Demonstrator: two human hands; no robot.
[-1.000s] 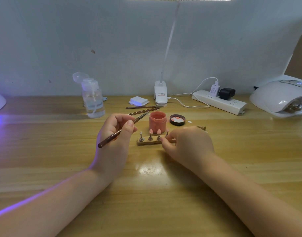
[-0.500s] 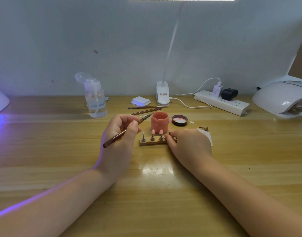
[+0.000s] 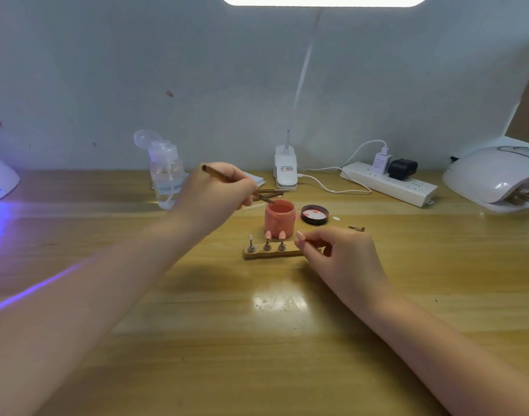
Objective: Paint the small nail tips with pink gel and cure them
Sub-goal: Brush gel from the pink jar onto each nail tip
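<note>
The left hand [image 3: 218,190], pinching the brush [image 3: 236,184] with its tip at the gel jar [image 3: 279,217], lies at eleven o'clock from the left-to-right nail-tip holder [image 3: 272,253], whose right end the right hand [image 3: 338,250] pinches, nearer.

Two bare, sleeveless forearms, left hand [image 3: 215,193] and right hand [image 3: 344,256], no rings or watch.

A wooden table [image 3: 257,340] meets a grey wall [image 3: 137,70], lit overhead.
</note>
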